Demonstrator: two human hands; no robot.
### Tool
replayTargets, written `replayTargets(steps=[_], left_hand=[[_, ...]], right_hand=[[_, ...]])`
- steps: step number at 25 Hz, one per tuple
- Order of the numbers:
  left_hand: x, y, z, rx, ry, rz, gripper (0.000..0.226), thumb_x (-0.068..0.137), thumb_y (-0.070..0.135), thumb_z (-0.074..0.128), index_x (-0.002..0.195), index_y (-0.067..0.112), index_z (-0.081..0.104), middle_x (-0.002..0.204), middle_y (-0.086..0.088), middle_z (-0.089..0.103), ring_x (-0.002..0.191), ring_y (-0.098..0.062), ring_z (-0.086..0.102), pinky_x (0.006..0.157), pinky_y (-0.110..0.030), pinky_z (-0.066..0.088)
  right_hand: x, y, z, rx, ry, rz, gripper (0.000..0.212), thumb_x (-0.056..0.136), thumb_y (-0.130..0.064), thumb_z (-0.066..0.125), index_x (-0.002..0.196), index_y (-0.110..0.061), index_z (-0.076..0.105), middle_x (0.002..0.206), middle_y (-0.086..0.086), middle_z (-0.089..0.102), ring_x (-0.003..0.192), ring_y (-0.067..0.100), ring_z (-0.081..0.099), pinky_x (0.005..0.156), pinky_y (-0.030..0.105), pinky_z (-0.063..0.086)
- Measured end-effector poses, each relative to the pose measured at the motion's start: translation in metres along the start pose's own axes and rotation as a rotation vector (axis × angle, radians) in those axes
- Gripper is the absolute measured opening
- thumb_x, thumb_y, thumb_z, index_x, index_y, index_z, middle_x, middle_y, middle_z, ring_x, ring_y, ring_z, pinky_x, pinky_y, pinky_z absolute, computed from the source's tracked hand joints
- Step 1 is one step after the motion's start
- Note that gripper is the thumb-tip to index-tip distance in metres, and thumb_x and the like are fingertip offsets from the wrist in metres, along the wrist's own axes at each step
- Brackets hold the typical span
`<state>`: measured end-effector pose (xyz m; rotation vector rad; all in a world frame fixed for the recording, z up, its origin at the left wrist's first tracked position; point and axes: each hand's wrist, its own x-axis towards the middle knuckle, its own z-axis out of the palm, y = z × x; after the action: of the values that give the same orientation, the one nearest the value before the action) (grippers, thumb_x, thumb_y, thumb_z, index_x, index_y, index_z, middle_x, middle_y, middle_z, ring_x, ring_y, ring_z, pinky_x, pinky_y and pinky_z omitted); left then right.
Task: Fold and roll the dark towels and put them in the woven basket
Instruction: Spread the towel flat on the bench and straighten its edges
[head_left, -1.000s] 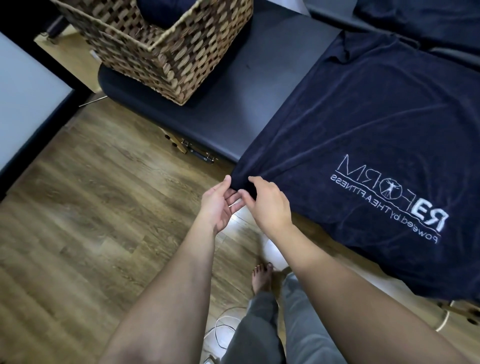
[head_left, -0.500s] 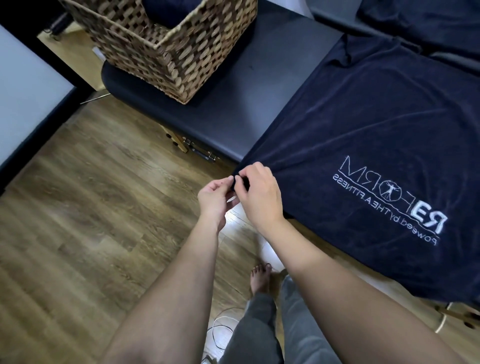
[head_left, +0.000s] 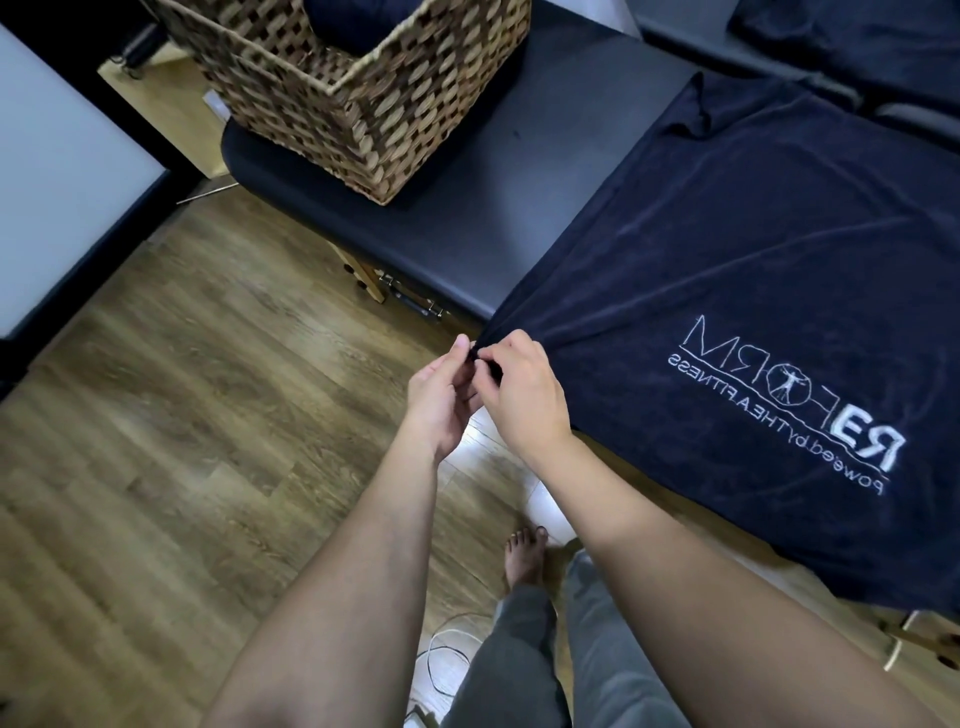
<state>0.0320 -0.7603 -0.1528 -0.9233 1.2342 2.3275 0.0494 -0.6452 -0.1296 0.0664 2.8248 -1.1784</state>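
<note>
Pinching the dark towel (head_left: 727, 270) corner, left hand (head_left: 441, 395), right hand (head_left: 524, 395), padded table (head_left: 493, 171), wood floor (head_left: 182, 415).

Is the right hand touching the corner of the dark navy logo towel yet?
Touching. The head view shows the right hand pinching the dark navy logo towel at its near corner, which bunches between thumb and fingers.

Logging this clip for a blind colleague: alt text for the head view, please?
Both hands, left hand and right hand, pinch the near corner of a dark towel spread on a padded table. A woven basket stands farther along it.
</note>
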Motion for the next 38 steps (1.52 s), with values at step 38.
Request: replayTargets(steps=[38], left_hand=[[0.012, -0.031, -0.056, 0.412, 0.452, -0.122, 0.025, 0.106, 0.017, 0.050, 0.127, 0.006, 0.057, 0.105, -0.015, 0.073, 0.072, -0.020, 0.069, 0.074, -0.035, 0.050]], right_hand=[[-0.004, 0.066, -0.037, -0.117, -0.054, 0.320, 0.039, 0.102, -0.036, 0.048, 0.139, -0.023, 0.052, 0.138, -0.001, 0.047, 0.121, 0.026, 0.043, 0.108, 0.040, 0.033]])
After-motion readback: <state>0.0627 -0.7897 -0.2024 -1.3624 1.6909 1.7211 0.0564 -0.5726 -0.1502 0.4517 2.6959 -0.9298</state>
